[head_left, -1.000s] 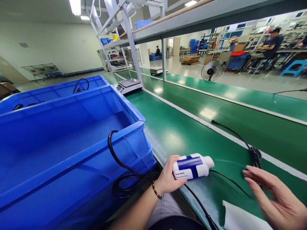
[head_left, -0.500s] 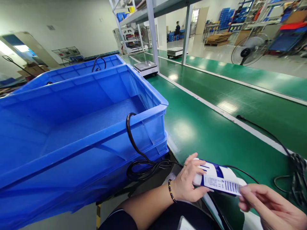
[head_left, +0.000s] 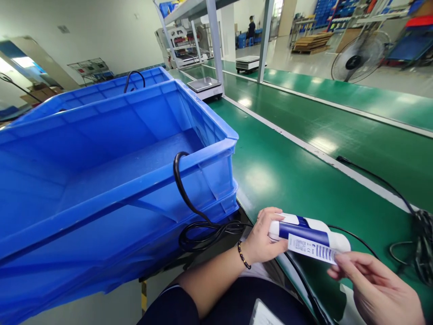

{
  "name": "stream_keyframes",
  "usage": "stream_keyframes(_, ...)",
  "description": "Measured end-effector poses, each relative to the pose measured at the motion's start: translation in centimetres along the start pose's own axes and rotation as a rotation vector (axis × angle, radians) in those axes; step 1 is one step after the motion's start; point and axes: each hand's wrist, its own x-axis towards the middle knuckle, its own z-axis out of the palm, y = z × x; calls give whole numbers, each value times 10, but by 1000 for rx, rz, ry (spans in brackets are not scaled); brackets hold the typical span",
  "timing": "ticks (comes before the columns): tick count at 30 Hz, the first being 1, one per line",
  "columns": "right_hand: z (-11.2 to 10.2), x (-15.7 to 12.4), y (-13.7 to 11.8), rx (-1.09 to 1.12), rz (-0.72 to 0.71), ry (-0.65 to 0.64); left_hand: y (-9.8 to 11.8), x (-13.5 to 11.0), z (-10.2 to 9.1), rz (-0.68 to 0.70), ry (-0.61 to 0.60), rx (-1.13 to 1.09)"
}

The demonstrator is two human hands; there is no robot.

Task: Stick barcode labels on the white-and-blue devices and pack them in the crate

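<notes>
My left hand [head_left: 262, 237] is closed round one end of a white and blue plastic device [head_left: 306, 230], held just above the near edge of the green belt [head_left: 297, 180]. My right hand [head_left: 372, 284] pinches a white printed label [head_left: 313, 248] against the device's side. A black cable [head_left: 189, 203] runs from the device's far end and another black cord loops over the rim of the big blue bin [head_left: 111, 171] to my left.
A second blue bin [head_left: 101, 90] stands behind the first. A weighing scale [head_left: 204, 85] sits on the belt further along. A tangle of black cable [head_left: 419, 243] lies at the right. A fan [head_left: 358, 56] and a distant seated person [head_left: 251, 27] are in the background.
My right hand went from open and empty to pinching a label and bringing it onto the device. My left hand kept hold and turned the device. My head tilted down and left.
</notes>
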Motion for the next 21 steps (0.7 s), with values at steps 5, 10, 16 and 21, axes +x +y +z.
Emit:
stream_keyframes(5,4,0,-4,6,42,-15,8,1,-1,146,-13,29)
stream_keyframes(10,2,0,7,0,31,-9,9,2,2,196,6,37)
stream_keyframes(16,1,-3,19,9,10,-8,9,-1,5,207,21,58)
stream_keyframes(21,2,-5,20,-18,-10,6,10,-1,4,197,18,41)
